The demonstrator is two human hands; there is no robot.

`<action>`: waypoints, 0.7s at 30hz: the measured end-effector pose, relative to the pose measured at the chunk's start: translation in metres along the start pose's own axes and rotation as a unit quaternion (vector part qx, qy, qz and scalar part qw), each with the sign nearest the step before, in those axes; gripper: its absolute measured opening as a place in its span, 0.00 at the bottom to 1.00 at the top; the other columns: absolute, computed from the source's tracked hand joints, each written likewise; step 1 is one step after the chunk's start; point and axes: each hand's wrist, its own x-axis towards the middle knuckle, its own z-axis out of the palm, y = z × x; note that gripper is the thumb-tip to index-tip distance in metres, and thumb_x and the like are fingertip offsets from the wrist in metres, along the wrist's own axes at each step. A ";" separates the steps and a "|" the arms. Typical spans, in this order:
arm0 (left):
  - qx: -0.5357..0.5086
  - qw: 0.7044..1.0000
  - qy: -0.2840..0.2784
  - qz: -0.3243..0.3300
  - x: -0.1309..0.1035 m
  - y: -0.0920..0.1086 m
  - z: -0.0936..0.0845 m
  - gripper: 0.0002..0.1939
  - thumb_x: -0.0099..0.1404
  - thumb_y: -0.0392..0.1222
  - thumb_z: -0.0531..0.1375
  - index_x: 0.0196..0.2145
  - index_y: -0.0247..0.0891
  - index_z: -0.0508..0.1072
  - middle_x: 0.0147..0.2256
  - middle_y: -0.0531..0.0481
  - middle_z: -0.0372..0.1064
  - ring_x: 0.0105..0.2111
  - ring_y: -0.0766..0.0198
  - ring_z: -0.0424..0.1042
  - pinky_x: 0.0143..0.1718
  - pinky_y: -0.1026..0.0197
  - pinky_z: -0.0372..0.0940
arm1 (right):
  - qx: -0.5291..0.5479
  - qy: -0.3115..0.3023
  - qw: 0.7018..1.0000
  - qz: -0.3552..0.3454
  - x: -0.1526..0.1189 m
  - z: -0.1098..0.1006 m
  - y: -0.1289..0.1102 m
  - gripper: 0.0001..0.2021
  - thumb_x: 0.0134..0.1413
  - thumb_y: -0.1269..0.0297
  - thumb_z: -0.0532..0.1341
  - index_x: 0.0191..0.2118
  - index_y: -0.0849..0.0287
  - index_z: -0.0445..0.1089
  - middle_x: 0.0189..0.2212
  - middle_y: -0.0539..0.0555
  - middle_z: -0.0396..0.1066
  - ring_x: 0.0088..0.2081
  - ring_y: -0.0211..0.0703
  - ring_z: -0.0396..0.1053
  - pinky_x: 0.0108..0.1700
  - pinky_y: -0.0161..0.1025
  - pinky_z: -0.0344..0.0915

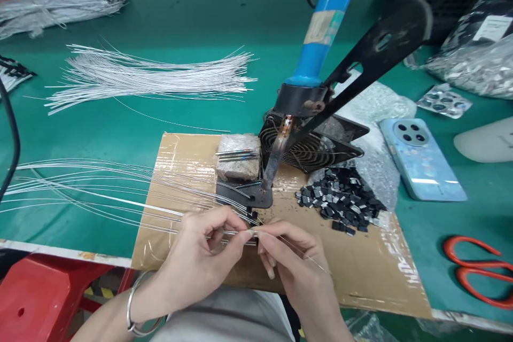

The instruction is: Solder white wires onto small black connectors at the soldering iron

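My left hand [204,256] and my right hand [294,259] meet fingertip to fingertip over the front of a cardboard sheet [368,272]. Thumb and forefinger of the left pinch the end of a thin wire. The right pinches at the same spot, and a fine strand runs back across its fingers. What exactly lies between the fingertips is too small to make out. Several pale wires [150,206] spread leftward from beside my left hand. Just beyond the fingertips are small black connectors [252,215], partly hidden. A soldering iron [310,67] slants down in a stand, its tip above a black plate [262,200].
Behind the hands sit a wrapped block [238,168] and a fan [320,147]. Black pieces [340,197] are heaped at right, near a blue phone [425,165] and red-handled scissors [475,264]. A wire bundle [152,77] lies at the back; a red stool [44,294] stands lower left.
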 end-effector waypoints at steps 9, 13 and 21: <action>0.012 1.000 -0.019 -0.005 0.000 0.001 -0.002 0.11 0.69 0.40 0.59 0.29 0.36 0.73 0.21 0.57 0.56 0.21 0.69 0.47 0.21 0.62 0.42 | 0.039 -0.009 0.995 0.091 0.003 0.000 -0.014 0.08 0.46 0.57 0.74 0.29 0.56 0.83 0.19 0.50 0.71 0.18 0.32 0.61 0.19 0.30 0.58; 0.016 1.000 -0.004 0.002 0.000 0.000 0.000 0.11 0.69 0.41 0.60 0.29 0.36 0.74 0.21 0.56 0.58 0.22 0.68 0.49 0.21 0.62 0.45 | 0.056 -0.006 0.994 0.095 0.002 0.003 -0.010 0.08 0.47 0.58 0.74 0.29 0.57 0.83 0.19 0.50 0.71 0.18 0.31 0.60 0.19 0.29 0.57; 0.025 0.997 0.058 0.053 -0.004 -0.007 0.009 0.09 0.71 0.38 0.59 0.31 0.38 0.75 0.22 0.56 0.60 0.21 0.69 0.51 0.21 0.64 0.47 | 0.102 -0.013 0.993 0.050 0.004 0.002 0.005 0.07 0.51 0.58 0.73 0.34 0.56 0.84 0.19 0.50 0.69 0.18 0.31 0.57 0.17 0.28 0.58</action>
